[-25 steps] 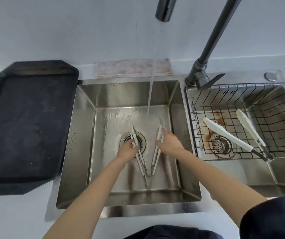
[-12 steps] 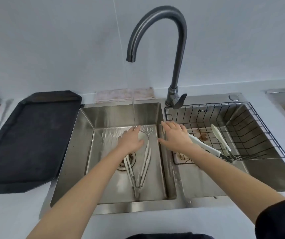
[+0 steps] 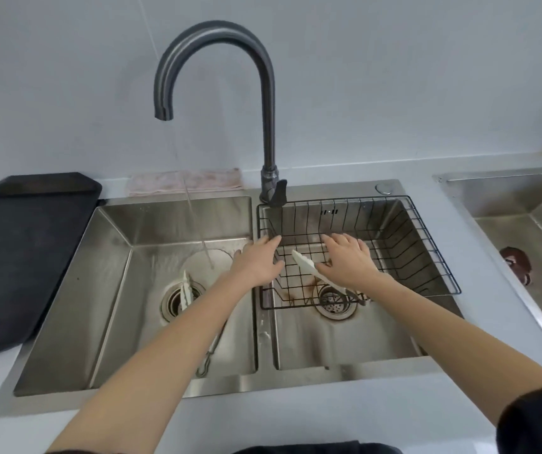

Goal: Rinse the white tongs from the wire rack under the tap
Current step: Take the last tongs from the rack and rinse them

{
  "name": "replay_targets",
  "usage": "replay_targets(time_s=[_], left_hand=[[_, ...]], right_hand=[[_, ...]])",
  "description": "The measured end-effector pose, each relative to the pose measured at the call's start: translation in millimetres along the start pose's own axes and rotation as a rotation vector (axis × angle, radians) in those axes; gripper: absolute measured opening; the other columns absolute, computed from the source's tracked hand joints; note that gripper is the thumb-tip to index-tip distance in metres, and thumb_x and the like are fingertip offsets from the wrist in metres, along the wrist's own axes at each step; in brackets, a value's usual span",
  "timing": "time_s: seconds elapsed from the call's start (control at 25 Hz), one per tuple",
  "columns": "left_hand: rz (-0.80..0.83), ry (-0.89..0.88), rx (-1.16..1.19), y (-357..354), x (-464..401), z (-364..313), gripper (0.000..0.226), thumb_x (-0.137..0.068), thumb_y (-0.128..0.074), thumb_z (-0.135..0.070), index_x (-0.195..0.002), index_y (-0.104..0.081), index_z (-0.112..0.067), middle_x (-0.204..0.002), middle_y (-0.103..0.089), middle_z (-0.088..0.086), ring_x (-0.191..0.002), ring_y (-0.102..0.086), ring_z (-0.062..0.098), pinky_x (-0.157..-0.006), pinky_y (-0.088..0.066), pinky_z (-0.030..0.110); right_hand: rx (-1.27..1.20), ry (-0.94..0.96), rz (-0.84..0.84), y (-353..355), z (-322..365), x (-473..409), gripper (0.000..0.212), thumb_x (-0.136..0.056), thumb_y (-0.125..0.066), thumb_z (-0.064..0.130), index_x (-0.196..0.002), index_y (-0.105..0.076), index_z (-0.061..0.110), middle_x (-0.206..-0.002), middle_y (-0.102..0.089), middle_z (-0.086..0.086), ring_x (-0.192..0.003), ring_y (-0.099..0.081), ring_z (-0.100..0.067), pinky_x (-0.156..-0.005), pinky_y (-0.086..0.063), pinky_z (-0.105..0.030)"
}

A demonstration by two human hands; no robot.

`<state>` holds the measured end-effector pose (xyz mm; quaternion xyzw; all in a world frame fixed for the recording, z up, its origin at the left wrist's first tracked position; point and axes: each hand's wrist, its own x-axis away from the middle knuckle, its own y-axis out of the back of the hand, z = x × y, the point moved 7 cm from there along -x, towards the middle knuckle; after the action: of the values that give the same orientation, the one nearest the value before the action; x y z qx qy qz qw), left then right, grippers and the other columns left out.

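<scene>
White tongs (image 3: pixel 307 266) lie in the black wire rack (image 3: pixel 427 253) over the right basin, mostly hidden under my right hand (image 3: pixel 348 258), which hovers over them with fingers spread. My left hand (image 3: pixel 258 262) is stretched flat over the divider at the rack's left edge, holding nothing. A second pair of white tongs (image 3: pixel 185 291) lies on the floor of the left basin (image 3: pixel 112 283) across the drain, its hinge end near the front wall. The grey tap (image 3: pixel 268 103) runs a thin stream of water (image 3: pixel 197 231) into the left basin.
A black tray (image 3: pixel 24 250) sits on the counter to the left. A pinkish cloth (image 3: pixel 184 181) lies behind the left basin. Another steel sink (image 3: pixel 525 231) with a brown object (image 3: pixel 517 263) is at the far right. The tap lever (image 3: pixel 278 191) points toward me.
Both hands let go of the tongs in the left basin and moved right to the wire rack. The camera view lifted and shifted right.
</scene>
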<state>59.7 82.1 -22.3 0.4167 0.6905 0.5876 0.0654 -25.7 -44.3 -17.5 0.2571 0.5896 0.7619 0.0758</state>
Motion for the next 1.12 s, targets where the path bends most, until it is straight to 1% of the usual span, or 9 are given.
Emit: replay_targets(time_s=[0.12,0.24,0.36,0.48,0.56,0.76,0.92,1.04,1.12], left_hand=[[0.019,-0.015,-0.010,-11,-5,-26,0.060,-0.095,-0.041,-0.033,-0.149,-0.017,-0.022,-0.158,-0.018,0.008,-0.143,-0.024,0.029,-0.113,-0.028,0.048],[0.024,-0.031,0.014,-22,-11,-44,0.058,-0.095,-0.042,-0.030,-0.148,-0.021,-0.019,-0.153,-0.031,0.007,-0.135,-0.039,0.027,-0.108,-0.038,0.043],[0.044,-0.018,0.030,-30,-19,-56,0.057,-0.096,-0.041,-0.030,-0.147,-0.023,-0.016,-0.149,-0.038,0.009,-0.130,-0.044,0.027,-0.104,-0.040,0.038],[0.080,0.023,0.066,-40,-29,-60,0.049,-0.095,-0.041,-0.031,-0.142,-0.035,-0.017,-0.132,-0.055,0.010,-0.116,-0.055,0.027,-0.092,-0.045,0.038],[0.100,0.041,0.097,-46,-37,-61,0.043,-0.095,-0.041,-0.031,-0.136,-0.043,-0.016,-0.121,-0.061,0.011,-0.108,-0.058,0.027,-0.085,-0.047,0.037],[0.163,0.118,0.182,-65,-53,-55,0.045,-0.094,-0.042,-0.037,-0.134,-0.044,-0.015,-0.129,-0.058,0.012,-0.118,-0.054,0.028,-0.095,-0.045,0.038],[0.173,0.152,0.259,-75,-61,-56,0.047,-0.094,-0.043,-0.037,-0.136,-0.041,-0.014,-0.125,-0.060,0.011,-0.114,-0.056,0.029,-0.094,-0.045,0.037],[0.153,0.156,0.290,-79,-65,-57,0.049,-0.093,-0.047,-0.035,-0.137,-0.040,-0.012,-0.126,-0.059,0.013,-0.115,-0.056,0.028,-0.094,-0.044,0.035],[0.127,0.153,0.325,-77,-63,-58,0.050,-0.093,-0.048,-0.033,-0.137,-0.039,-0.011,-0.125,-0.059,0.014,-0.113,-0.057,0.029,-0.092,-0.044,0.034]], right_hand=[[-0.015,-0.033,0.030,-1,-29,2,0.067,-0.091,-0.047,0.039,-0.147,-0.023,0.013,-0.152,-0.032,-0.012,-0.142,-0.025,-0.030,-0.117,-0.016,-0.045],[-0.032,-0.059,0.063,-6,-52,-1,0.063,-0.092,-0.046,0.035,-0.147,-0.024,0.012,-0.147,-0.037,-0.015,-0.137,-0.033,-0.033,-0.113,-0.024,-0.046],[-0.071,-0.084,0.102,-14,-70,-8,0.059,-0.092,-0.043,0.032,-0.146,-0.026,0.013,-0.142,-0.041,-0.018,-0.130,-0.039,-0.036,-0.106,-0.032,-0.047],[-0.118,-0.097,0.147,-25,-82,-19,0.052,-0.094,-0.040,0.031,-0.141,-0.032,0.010,-0.135,-0.045,-0.020,-0.123,-0.046,-0.037,-0.099,-0.038,-0.046],[-0.174,-0.105,0.183,-33,-86,-28,0.050,-0.095,-0.038,0.029,-0.140,-0.031,0.007,-0.134,-0.047,-0.021,-0.120,-0.049,-0.037,-0.095,-0.042,-0.044],[-0.301,-0.163,0.223,-48,-88,-45,0.045,-0.097,-0.035,0.024,-0.135,-0.033,0.001,-0.129,-0.053,-0.024,-0.115,-0.053,-0.040,-0.089,-0.044,-0.042],[-0.396,-0.211,0.195,-54,-92,-52,0.040,-0.098,-0.032,0.016,-0.134,-0.033,-0.001,-0.121,-0.057,-0.026,-0.107,-0.058,-0.039,-0.080,-0.047,-0.040],[-0.476,-0.241,0.193,-57,-89,-51,0.038,-0.098,-0.031,0.012,-0.134,-0.033,-0.001,-0.116,-0.060,-0.025,-0.098,-0.066,-0.037,-0.073,-0.054,-0.039],[-0.506,-0.250,0.171,-54,-84,-50,0.040,-0.097,-0.032,0.011,-0.136,-0.033,0.002,-0.114,-0.062,-0.024,-0.096,-0.067,-0.037,-0.080,-0.055,-0.044]])
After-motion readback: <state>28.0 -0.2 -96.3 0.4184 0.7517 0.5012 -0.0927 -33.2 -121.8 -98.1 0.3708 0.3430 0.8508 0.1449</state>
